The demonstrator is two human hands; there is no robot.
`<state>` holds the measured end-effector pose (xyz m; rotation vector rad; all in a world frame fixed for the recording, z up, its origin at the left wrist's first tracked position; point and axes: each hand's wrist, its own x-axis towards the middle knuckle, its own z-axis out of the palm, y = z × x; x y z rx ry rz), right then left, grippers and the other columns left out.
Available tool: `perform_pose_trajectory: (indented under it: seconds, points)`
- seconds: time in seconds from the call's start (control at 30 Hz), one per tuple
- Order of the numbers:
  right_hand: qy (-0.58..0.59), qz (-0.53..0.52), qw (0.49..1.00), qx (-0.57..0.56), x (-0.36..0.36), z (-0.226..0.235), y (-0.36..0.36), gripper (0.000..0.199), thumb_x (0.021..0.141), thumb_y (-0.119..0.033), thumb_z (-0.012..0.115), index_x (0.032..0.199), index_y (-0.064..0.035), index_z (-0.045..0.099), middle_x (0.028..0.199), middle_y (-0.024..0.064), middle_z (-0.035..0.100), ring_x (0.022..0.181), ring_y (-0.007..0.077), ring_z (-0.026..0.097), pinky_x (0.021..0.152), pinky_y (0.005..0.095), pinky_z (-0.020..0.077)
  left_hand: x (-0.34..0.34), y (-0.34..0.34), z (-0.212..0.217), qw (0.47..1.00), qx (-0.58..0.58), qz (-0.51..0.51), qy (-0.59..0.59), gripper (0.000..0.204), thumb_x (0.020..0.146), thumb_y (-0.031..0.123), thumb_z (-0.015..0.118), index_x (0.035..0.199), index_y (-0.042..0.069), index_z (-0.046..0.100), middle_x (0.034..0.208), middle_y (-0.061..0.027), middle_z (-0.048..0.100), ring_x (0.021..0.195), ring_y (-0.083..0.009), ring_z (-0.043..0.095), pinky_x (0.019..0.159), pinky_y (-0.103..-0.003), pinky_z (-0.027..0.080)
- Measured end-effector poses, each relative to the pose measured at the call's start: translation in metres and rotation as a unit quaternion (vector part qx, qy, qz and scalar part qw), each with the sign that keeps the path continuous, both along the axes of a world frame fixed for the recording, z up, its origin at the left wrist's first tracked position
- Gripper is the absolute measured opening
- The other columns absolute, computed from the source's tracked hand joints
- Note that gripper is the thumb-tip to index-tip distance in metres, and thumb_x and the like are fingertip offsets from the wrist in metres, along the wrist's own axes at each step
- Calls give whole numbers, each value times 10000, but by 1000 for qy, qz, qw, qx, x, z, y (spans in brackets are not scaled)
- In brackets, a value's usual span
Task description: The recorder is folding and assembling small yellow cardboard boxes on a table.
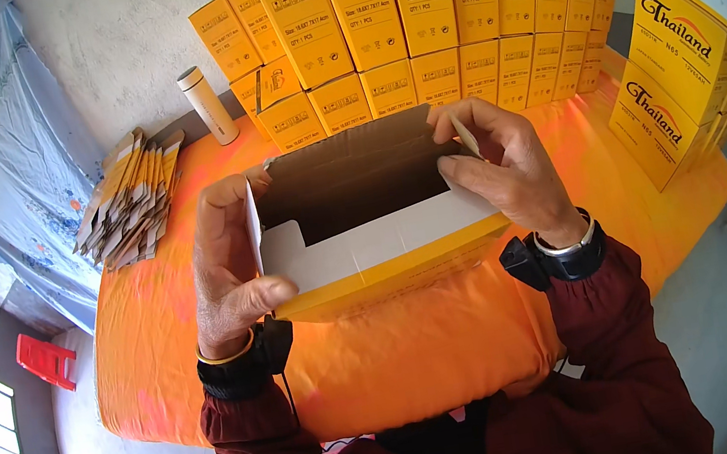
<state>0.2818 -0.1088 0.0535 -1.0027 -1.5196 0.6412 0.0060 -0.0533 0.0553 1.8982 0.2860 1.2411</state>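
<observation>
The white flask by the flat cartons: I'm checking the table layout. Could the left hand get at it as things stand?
Probably not right away: the left hand grips the open yellow box. Once free, the orange table between it and the white flask looks bare.

Bare orange table [165, 353] left and near; flat carton stack [129, 199], bottle [207, 105], yellow box wall [408, 25] block far and right sides.
</observation>
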Motion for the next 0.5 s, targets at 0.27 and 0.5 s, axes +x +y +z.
perform_pose_trajectory:
  seconds: [0.27,0.5]
  points:
    - [-93,77,981,152,1,-1,1,267,860,-50,525,1112,30,560,1054,42,513,923,103,458,868,250,364,-5,-7,2,996,-81,20,35,603,855,366,644,1273,1,408,1178,-59,458,1101,-153,437,982,-304,319]
    - [-13,119,987,105,2,-7,7,280,877,-66,550,1146,12,553,1075,42,501,1067,140,462,977,283,333,-1,-8,6,997,-65,-14,38,377,905,81,520,1262,11,421,1126,-51,480,1018,-124,467,890,-261,386]
